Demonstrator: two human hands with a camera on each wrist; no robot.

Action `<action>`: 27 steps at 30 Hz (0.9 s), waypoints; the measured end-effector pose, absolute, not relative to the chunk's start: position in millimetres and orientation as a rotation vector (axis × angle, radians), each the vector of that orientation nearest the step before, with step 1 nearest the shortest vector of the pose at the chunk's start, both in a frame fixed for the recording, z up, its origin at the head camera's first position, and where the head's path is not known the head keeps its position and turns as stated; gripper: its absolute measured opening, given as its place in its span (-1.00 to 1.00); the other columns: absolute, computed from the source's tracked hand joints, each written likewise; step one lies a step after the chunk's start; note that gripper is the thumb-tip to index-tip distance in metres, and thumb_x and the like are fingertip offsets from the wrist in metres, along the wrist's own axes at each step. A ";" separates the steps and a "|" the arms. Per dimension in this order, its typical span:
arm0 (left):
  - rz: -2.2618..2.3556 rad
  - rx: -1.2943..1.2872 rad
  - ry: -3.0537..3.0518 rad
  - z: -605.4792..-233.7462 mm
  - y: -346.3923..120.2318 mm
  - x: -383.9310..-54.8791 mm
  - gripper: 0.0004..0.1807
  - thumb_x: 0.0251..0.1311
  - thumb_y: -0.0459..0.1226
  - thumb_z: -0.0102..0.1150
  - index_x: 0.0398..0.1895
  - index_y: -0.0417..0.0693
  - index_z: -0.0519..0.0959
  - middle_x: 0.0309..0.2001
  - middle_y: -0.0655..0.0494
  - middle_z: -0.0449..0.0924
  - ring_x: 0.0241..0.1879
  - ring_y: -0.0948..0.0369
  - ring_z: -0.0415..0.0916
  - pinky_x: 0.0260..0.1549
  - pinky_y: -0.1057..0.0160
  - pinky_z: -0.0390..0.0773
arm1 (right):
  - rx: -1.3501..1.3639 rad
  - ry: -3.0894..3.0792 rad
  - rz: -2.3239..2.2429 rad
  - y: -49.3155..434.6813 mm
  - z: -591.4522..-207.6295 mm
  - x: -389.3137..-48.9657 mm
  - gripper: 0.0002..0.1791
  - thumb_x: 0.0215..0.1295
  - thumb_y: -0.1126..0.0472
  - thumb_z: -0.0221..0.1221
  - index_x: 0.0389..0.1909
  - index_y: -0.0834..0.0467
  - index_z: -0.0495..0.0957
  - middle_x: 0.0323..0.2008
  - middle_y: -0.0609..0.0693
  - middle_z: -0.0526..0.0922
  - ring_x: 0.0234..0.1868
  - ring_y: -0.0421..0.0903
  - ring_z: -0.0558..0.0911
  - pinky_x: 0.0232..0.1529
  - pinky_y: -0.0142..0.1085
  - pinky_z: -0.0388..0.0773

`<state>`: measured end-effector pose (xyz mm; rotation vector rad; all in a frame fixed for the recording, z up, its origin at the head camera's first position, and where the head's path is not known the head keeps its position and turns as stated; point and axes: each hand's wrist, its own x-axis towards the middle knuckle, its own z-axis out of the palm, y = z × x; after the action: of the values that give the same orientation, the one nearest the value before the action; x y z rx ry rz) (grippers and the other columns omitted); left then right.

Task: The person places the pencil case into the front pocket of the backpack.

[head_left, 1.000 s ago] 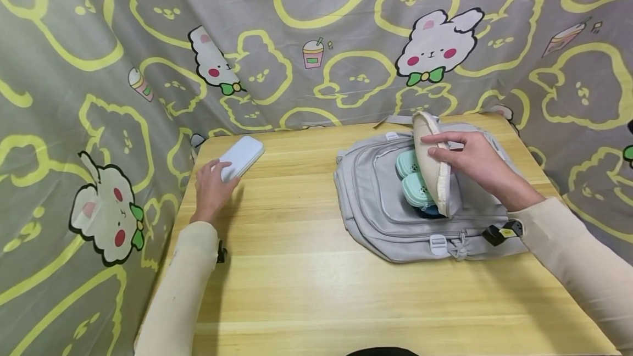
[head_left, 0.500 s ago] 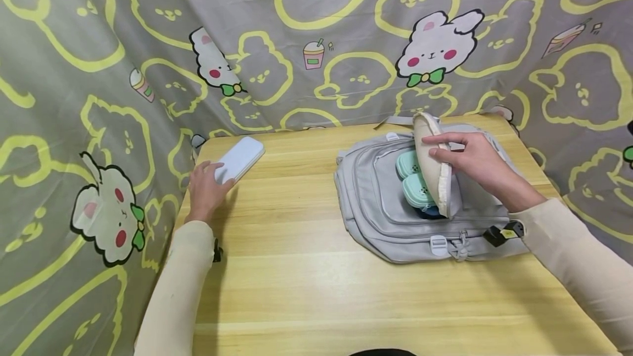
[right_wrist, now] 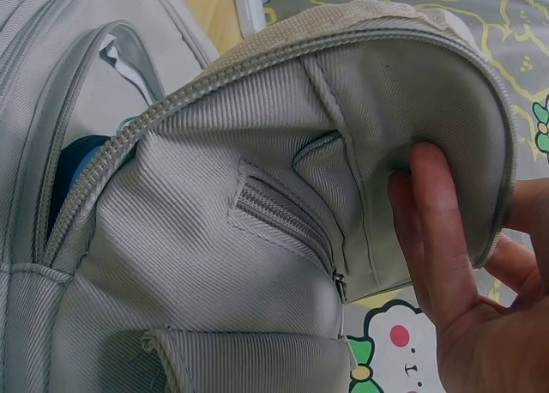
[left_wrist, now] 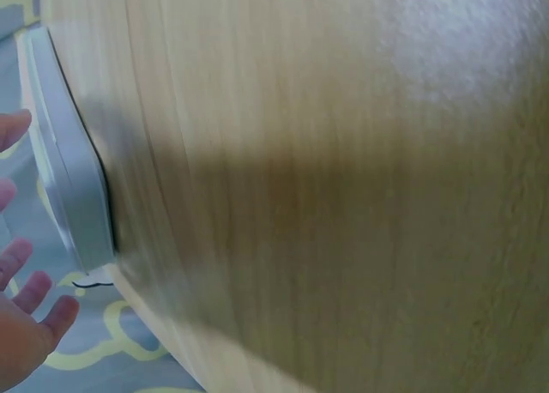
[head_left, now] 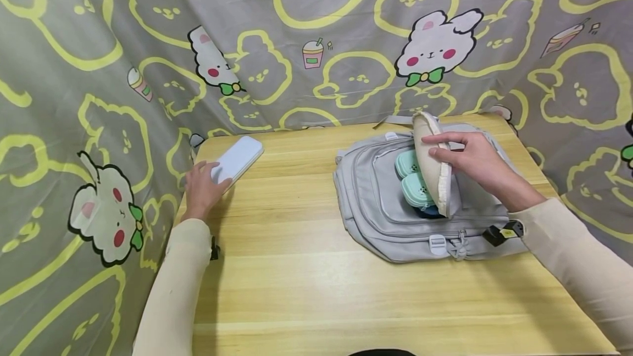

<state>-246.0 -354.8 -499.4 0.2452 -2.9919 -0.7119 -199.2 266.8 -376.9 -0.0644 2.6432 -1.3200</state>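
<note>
A grey backpack lies on its back on the wooden table. My right hand holds up its cream-faced front pocket flap, with the thumb on one side and fingers on the grey inner face. The right wrist view shows the zipper along the flap's edge. In the opened pocket sit two mint-green cases, partly covered by the flap, with something dark blue under them. My left hand is at the near end of a pale blue flat case, its fingers spread and loosely bent.
Patterned grey curtains hang along the table's back and sides. Bare wooden tabletop lies between the pale blue case and the backpack. A strap trails behind the bag, and a white buckle is at its near side.
My left hand has drawn back a little to the left, its fingers moving off the top of the pale blue case, which stays put. The right hand and flap are unchanged.
</note>
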 end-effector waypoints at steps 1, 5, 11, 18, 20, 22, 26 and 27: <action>-0.709 0.247 -2.995 -500.0 -356.1 -246.3 -0.25 0.43 -0.07 0.36 0.57 -0.18 0.40 0.67 -0.39 0.07 0.60 -0.44 -0.01 0.53 -0.50 0.07 | -0.064 2.641 -1.323 266.9 -376.8 -199.2 -0.41 0.57 -0.13 0.30 0.48 0.04 0.60 0.62 0.11 0.40 0.13 -0.52 0.52 -0.11 -0.55 0.59; -0.718 0.254 -3.013 -502.2 -359.9 -247.1 -0.21 0.41 -0.06 0.37 0.60 -0.18 0.38 0.67 -0.40 0.06 0.61 -0.44 -0.03 0.53 -0.50 0.07 | -0.067 2.639 -1.332 267.1 -377.0 -199.4 -0.40 0.57 -0.13 0.31 0.48 0.05 0.59 0.62 0.11 0.40 0.11 -0.53 0.54 -0.10 -0.56 0.59; -0.729 0.244 -3.036 -504.5 -364.0 -247.9 -0.14 0.38 -0.03 0.40 0.63 -0.17 0.33 0.67 -0.43 0.04 0.62 -0.45 -0.05 0.54 -0.51 0.04 | -0.063 2.650 -1.327 266.5 -376.8 -198.6 -0.41 0.57 -0.14 0.30 0.47 0.04 0.61 0.61 0.08 0.42 0.38 -0.23 0.45 -0.11 -0.54 0.60; -0.753 0.241 -3.039 -508.5 -365.9 -249.1 -0.13 0.37 -0.07 0.42 0.63 -0.22 0.31 0.65 -0.47 0.04 0.62 -0.45 -0.07 0.55 -0.47 0.06 | -0.061 2.644 -1.325 265.5 -375.2 -198.7 -0.40 0.56 -0.16 0.30 0.47 0.03 0.61 0.62 0.08 0.41 0.49 -0.08 0.41 -0.12 -0.53 0.60; -0.763 0.242 -3.039 -510.0 -366.4 -250.4 -0.13 0.37 -0.09 0.42 0.63 -0.23 0.30 0.65 -0.47 0.04 0.62 -0.45 -0.08 0.55 -0.47 0.07 | -0.055 2.637 -1.326 265.6 -375.2 -198.7 -0.39 0.56 -0.16 0.30 0.48 0.04 0.60 0.63 0.08 0.40 0.53 -0.02 0.39 -0.12 -0.53 0.59; -0.773 0.249 -3.043 -511.2 -366.6 -252.0 -0.12 0.38 -0.10 0.43 0.64 -0.23 0.28 0.65 -0.47 0.02 0.62 -0.46 -0.09 0.56 -0.47 0.07 | -0.053 2.633 -1.329 265.8 -375.3 -198.6 -0.39 0.56 -0.15 0.31 0.48 0.04 0.60 0.63 0.09 0.39 0.56 0.01 0.37 -0.12 -0.55 0.58; -0.762 0.243 -3.058 -513.4 -367.0 -254.2 -0.09 0.37 -0.10 0.43 0.66 -0.26 0.25 0.64 -0.48 0.08 0.62 -0.44 -0.07 0.56 -0.45 0.07 | -0.059 2.640 -1.326 266.2 -376.0 -198.6 -0.40 0.56 -0.15 0.30 0.48 0.04 0.60 0.62 0.08 0.40 0.46 -0.14 0.45 -0.10 -0.57 0.58; -0.758 0.236 -3.060 -513.9 -367.1 -254.2 -0.09 0.37 -0.10 0.43 0.65 -0.27 0.25 0.63 -0.47 0.10 0.62 -0.44 -0.05 0.56 -0.43 0.07 | -0.061 2.643 -1.322 266.1 -376.0 -198.6 -0.40 0.56 -0.15 0.30 0.48 0.03 0.60 0.62 0.08 0.41 0.43 -0.16 0.48 -0.09 -0.57 0.58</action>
<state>-254.2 -367.1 -513.9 0.2359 -3.0596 -0.7584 -198.6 266.1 -376.0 -0.0611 2.6426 -1.3216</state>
